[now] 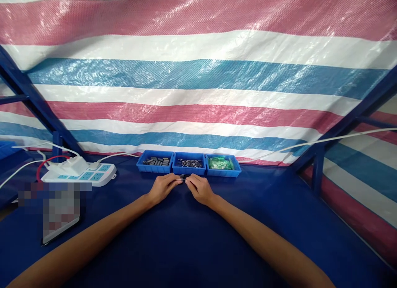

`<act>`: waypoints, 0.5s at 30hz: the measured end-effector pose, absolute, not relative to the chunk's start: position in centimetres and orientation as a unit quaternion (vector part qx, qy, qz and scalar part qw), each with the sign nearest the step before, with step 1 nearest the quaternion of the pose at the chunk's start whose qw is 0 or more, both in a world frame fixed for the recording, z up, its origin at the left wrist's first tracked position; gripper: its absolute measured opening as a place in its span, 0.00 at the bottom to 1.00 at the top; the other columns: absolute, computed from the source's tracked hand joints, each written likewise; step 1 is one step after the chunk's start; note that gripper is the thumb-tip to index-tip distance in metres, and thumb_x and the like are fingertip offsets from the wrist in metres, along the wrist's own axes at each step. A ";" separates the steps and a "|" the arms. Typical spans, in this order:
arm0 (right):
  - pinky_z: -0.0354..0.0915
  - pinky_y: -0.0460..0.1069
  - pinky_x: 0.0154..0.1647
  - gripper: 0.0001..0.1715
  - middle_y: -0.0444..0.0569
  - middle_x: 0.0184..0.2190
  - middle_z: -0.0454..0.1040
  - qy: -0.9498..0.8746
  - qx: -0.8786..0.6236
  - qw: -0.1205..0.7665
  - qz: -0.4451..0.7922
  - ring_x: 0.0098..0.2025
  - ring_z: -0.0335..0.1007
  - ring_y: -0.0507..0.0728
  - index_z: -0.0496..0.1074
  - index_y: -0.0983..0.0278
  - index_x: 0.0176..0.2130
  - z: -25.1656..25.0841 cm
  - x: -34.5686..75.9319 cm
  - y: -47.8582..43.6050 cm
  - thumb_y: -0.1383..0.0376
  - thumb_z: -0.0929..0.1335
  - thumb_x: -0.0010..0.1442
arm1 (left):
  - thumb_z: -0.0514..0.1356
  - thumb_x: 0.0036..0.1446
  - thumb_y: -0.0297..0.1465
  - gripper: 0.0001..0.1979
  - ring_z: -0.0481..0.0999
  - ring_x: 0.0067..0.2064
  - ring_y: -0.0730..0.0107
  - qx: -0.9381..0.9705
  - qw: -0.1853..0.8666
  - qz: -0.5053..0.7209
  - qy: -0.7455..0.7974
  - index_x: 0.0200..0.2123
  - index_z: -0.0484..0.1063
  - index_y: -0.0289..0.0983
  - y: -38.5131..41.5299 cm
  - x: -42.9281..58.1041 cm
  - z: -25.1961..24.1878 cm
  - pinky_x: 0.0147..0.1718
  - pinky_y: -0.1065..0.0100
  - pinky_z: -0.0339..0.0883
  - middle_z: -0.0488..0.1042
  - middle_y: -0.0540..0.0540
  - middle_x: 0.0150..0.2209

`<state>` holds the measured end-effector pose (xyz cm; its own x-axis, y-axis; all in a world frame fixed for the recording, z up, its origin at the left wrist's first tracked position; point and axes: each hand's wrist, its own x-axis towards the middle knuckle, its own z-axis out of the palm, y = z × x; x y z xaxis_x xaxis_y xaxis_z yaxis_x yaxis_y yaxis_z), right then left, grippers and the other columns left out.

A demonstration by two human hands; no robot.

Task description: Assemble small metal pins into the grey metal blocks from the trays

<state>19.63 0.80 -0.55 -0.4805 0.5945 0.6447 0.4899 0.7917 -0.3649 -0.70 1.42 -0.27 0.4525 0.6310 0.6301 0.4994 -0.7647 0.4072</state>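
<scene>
My left hand point(163, 188) and my right hand point(200, 189) meet just in front of the blue bins, fingertips pinched close together. Between them runs a thin, shiny metal rod point(183, 179), its ends covered by my fingers; its exact kind is too small to make out. Something small and dark shows right behind the fingertips. The middle bin point(189, 171) holds many slim metal pieces point(190, 163) like screws or pins. In the left bin point(154, 169) lie short grey cylinders point(157, 161). Green-and-clear plastic packets point(221, 162) fill the right bin point(223, 173).
At left, a white power strip point(104, 179) carries plugged-in chargers point(76, 166) and cables. A tablet-like device point(62, 230), partly blurred, lies nearer. Blue metal frame posts point(318, 172) stand at both sides, before a striped tarp point(198, 77). A white cable point(341, 138) crosses at right.
</scene>
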 end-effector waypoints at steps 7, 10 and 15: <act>0.61 0.45 0.30 0.15 0.47 0.28 0.68 -0.874 -0.307 0.371 0.069 0.28 0.64 0.52 0.69 0.64 0.33 -0.4 19.6 0.7 0.63 0.58 0.67 | 0.51 0.63 0.36 0.19 0.65 0.21 0.79 0.857 0.054 0.385 0.340 0.24 0.70 0.34 1.3 -0.9 -0.4 0.22 0.76 0.59 0.67 0.52 0.19; 0.60 0.45 0.31 0.16 0.48 0.29 0.69 -0.884 -0.302 0.351 0.058 0.29 0.64 0.52 0.69 0.64 0.33 -0.4 19.6 0.6 0.63 0.57 0.67 | 0.50 0.64 0.35 0.21 0.62 0.19 0.80 0.856 0.050 0.381 0.346 0.21 0.68 0.34 1.2 -1.0 -0.4 0.21 0.76 0.57 0.64 0.53 0.17; 0.59 0.45 0.30 0.19 0.47 0.28 0.69 -0.887 -0.318 0.334 0.032 0.28 0.65 0.51 0.69 0.64 0.31 -0.9 19.5 0.8 0.63 0.56 0.68 | 0.55 0.61 0.36 0.12 0.73 0.28 0.76 0.856 0.078 0.388 0.334 0.33 0.73 0.35 1.1 -0.9 -0.1 0.29 0.76 0.65 0.75 0.49 0.28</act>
